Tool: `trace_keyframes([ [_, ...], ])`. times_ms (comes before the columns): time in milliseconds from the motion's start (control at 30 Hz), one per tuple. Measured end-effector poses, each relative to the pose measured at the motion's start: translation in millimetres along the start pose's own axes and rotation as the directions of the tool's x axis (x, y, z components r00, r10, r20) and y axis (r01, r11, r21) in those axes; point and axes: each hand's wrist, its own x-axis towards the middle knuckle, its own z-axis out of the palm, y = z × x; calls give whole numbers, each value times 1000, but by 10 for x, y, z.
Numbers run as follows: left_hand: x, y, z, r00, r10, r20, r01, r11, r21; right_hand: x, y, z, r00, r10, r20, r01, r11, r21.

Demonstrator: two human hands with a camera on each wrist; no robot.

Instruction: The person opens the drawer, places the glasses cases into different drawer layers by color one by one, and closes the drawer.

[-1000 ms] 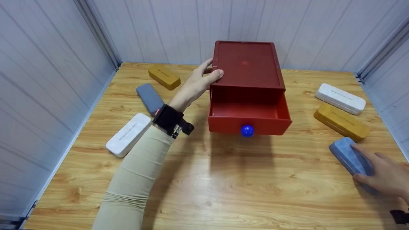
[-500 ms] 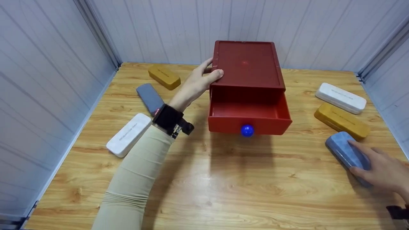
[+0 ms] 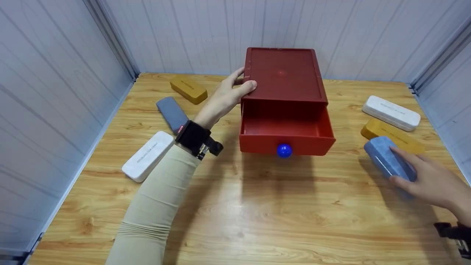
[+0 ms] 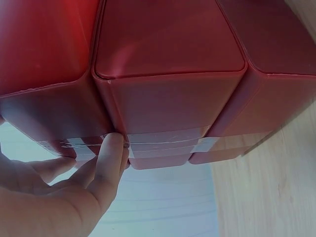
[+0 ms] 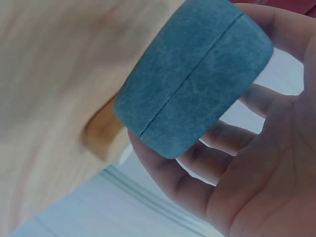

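Observation:
A dark red drawer cabinet point(image 3: 285, 77) stands at the back middle of the table, its top drawer point(image 3: 257, 144) pulled out and bare inside, with a round blue knob point(image 3: 284, 151) on the front. My left hand point(image 3: 230, 92) rests against the cabinet's left side, thumb over the top edge. In the left wrist view its fingers point(image 4: 109, 160) touch the side near a strip of clear tape point(image 4: 168, 143). Over the table at the right, my right hand point(image 3: 432, 180) holds a blue glasses case point(image 3: 390, 158) between thumb and fingers, tilted, with its shadow below.
Right of the cabinet lie a white glasses case point(image 3: 391, 113) and a mustard one point(image 3: 382, 132), partly behind the held case. On the left are another mustard case point(image 3: 188, 89), a grey-blue case point(image 3: 172, 113) and a white case point(image 3: 148, 156). Pale panels point(image 3: 202, 33) wall the table.
My right hand has lifted the blue glasses case and carried it up and to the left, now overlapping the mustard case. The left hand and cabinet stay put.

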Motion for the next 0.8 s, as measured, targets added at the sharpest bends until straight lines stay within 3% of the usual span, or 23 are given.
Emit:
trace_keyframes([
  [367,15,-5,2,1000,-2,1,2,1000,-2,107,-501,-404,976,-99,-194,93,995,-39],
  [600,3,-6,-4,1000,-2,9,2,1000,7,156,-873,-707,967,-95,-236,89,995,-34],
  [800,-17,-25,-35,1000,-2,17,1,999,37,170,-1183,-968,941,-126,-315,132,991,-4],
])
